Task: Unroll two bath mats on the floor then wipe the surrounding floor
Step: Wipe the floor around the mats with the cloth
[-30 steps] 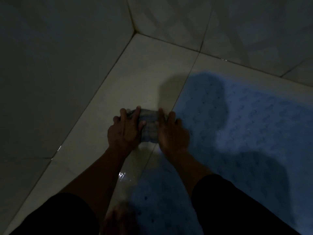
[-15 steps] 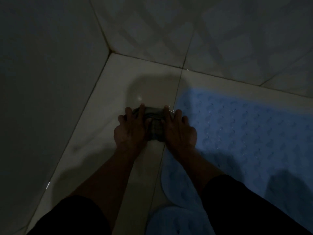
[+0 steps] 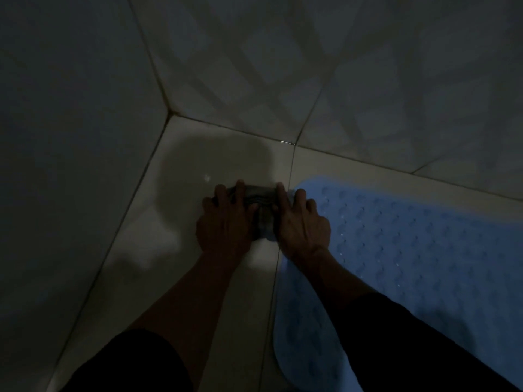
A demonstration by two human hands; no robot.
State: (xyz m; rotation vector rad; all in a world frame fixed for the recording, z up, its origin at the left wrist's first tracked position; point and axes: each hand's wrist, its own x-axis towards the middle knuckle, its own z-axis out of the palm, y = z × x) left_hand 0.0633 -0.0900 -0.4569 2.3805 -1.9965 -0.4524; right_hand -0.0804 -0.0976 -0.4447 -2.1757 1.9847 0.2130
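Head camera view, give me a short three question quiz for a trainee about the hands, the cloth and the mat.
1. True or false: both hands press the dark grey folded cloth onto the pale tiled floor.
2. Which hand lies nearer the light blue bumpy rubber bath mat: A) the left hand, or B) the right hand?
3. Fill in: the cloth sits near the ____ where the two tiled walls meet the floor.

Key: 1 true; 2 B, its outer fingers reach the mat's edge; 3 corner.
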